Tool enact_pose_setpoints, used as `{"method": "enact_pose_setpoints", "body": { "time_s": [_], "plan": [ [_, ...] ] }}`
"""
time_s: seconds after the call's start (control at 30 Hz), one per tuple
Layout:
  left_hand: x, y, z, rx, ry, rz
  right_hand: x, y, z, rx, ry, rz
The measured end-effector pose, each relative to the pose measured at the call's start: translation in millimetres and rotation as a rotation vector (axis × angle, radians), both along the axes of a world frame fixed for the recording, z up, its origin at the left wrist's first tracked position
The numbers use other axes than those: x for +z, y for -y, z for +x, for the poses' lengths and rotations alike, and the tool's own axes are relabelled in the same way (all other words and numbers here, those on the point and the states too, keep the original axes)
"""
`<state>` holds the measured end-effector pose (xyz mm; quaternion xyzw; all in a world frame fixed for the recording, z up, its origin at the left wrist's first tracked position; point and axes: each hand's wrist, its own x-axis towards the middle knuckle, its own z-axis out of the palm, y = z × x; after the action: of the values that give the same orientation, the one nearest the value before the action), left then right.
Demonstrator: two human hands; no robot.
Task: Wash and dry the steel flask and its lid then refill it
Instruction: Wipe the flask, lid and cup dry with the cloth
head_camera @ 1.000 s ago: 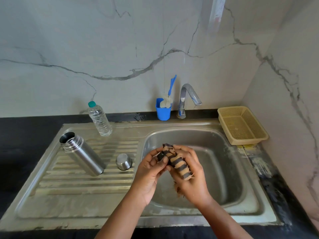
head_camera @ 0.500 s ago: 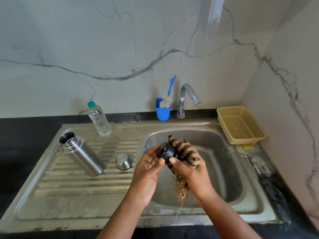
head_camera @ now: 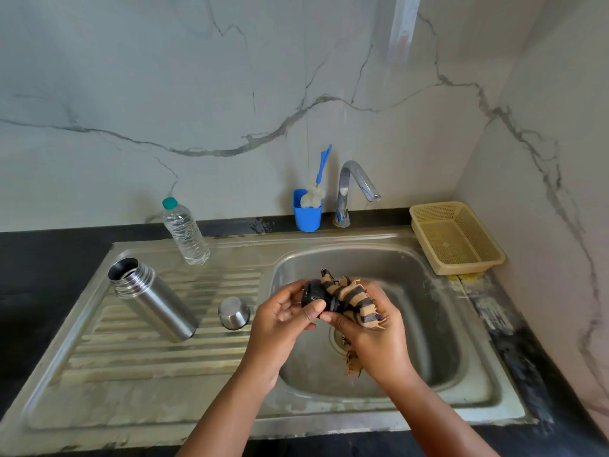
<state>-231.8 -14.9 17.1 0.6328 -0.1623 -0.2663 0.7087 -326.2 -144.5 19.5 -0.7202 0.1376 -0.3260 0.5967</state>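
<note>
Head view, steel sink (head_camera: 428, 402), black counter (head_camera: 49, 258), marble wall (head_camera: 164, 77)

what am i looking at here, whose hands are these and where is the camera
There is no machine: a person wears one camera on the head, looking down at their own hands over a steel sink. The left hand grips a black lid; the right hand rubs it with a striped cloth. On the drainboard stand an open steel flask, a small steel cup and a water bottle. Behind are a tap, a blue holder with a brush and a basket.
</note>
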Motion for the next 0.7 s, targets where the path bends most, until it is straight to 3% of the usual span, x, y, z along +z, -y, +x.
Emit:
{"method": "enact_pose_setpoints", "body": {
  "time_s": [0.07, 0.13, 0.2, 0.27, 0.43, 0.63, 0.7],
  "plan": [
    [3, 1, 2, 0.005, -0.045, -0.024, 1, 5, -3, 0.027, 0.052, -0.172],
    [3, 1, 4, 0.009, -0.128, -0.065, -1, 15, -10, 0.077, 0.100, -0.486],
    [3, -1, 8, -0.008, -0.167, -0.061, 0, 28, -15, 0.178, 0.079, -0.833],
    [2, -4, 11, -0.036, -0.141, -0.025, 3, 37, -18, 0.268, 0.010, -0.997],
    [4, -7, 17, -0.096, -0.055, 0.068, 16, 39, -14, 0.207, -0.046, -0.838],
    [8, -3, 13, -0.135, -0.053, 0.059, 17, 33, -16, 0.235, -0.068, -1.167],
    [9, -1, 13, -0.136, -0.072, 0.051, 20, 34, -13, 0.150, -0.034, -0.979]
  ]
}}
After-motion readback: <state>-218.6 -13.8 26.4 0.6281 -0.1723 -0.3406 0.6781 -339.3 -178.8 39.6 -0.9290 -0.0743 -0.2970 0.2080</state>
